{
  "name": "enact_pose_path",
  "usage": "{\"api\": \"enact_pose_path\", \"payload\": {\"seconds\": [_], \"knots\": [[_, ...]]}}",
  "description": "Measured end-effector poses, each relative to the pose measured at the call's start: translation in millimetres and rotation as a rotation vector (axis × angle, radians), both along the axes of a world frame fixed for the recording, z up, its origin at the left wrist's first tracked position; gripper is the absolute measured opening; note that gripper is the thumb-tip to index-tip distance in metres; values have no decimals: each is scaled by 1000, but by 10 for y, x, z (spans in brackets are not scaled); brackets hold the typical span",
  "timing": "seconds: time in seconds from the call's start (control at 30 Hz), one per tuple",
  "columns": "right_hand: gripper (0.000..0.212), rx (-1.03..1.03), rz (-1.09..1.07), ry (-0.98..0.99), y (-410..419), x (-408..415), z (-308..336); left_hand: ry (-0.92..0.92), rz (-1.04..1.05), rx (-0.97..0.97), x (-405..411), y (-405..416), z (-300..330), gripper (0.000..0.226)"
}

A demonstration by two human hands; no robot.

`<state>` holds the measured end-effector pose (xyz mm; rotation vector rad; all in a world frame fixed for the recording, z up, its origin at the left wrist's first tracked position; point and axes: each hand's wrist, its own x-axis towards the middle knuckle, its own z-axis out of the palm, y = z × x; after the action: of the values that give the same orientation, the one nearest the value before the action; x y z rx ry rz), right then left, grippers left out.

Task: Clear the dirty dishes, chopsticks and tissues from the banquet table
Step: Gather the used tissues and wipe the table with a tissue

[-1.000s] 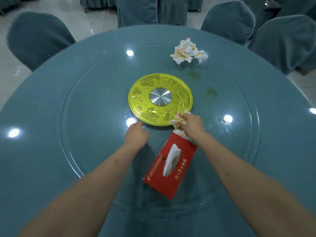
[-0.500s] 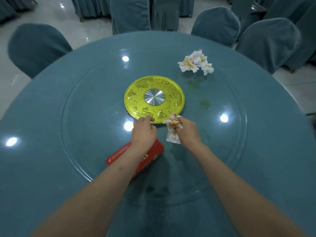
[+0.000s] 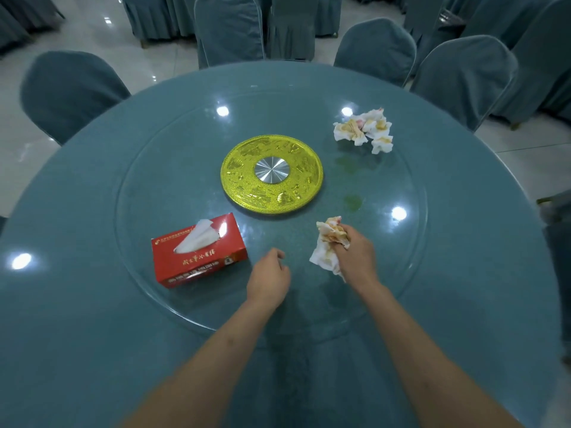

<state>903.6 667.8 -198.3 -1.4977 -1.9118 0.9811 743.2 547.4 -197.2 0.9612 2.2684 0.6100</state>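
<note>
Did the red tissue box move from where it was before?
Yes. The red tissue box slid left: it was below the gold disc's right edge, and now sits below-left of the disc, beside the left hand.

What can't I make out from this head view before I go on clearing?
- Head view: the left hand shows its back, so its fingertips are hidden.
- The print on the red tissue box is too small to read.
- The right hand covers part of the stained tissue wad it grips.
- The table near edge is cut off by the frame.
</note>
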Motion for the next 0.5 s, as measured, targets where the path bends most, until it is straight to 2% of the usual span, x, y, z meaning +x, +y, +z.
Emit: {"api": "enact_pose_path", "payload": {"seconds": [0.33,0.5], "knots": [[35,-75,-29,7,-319,137,-51,67,-23,-178,15,-483,-164,46],[33,-125,-10,85,-423,109,-21,59,18,-171,-114,-502,-114,49]]}}
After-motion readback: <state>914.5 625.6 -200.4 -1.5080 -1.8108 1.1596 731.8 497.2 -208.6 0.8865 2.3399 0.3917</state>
